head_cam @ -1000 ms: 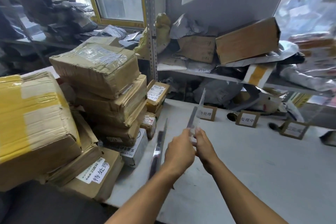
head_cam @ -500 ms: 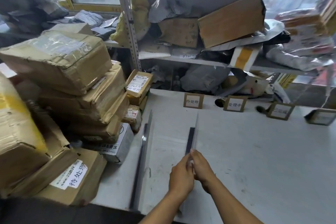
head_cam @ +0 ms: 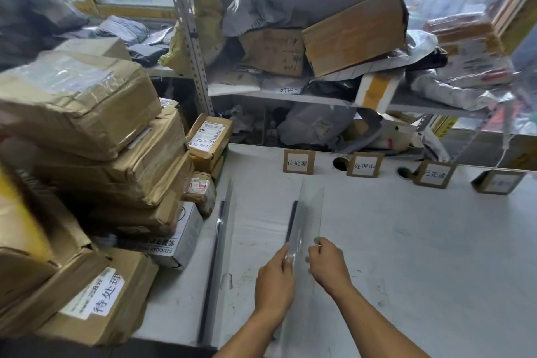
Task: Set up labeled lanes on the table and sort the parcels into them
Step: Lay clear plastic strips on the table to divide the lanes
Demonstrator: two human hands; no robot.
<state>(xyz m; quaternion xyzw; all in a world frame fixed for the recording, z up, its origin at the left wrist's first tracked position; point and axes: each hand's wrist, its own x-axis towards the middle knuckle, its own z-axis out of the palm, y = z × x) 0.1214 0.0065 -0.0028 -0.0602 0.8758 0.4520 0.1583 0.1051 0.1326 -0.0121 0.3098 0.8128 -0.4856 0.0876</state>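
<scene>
Standing a clear divider on edge on the bench, we have it between the first sign and the second sign, running from them toward us. A dark strip lies along its base on the left side. A first divider stands already to the left, beside the parcels stacked at the bench's left end.

Handling, our judgement: the divider looks like thin rigid plastic sheet, light, smooth and slippery, with little footing of its own on so narrow an edge. It likely tips sideways if released off plumb. Best hold is low on the near end, one hand on each face, so it can be squared before letting go.

Left hand: fingers curled against the left face of the sheet near its near end, pressing on it. Right hand: fingers bent and pinched at the right face, thumb close to the sheet. The sheet is clamped between the two hands; neither hand wraps around it. Whether the right thumb touches the plastic we cannot tell, the sheet being transparent.

Parcels: none in a lane yet.
</scene>
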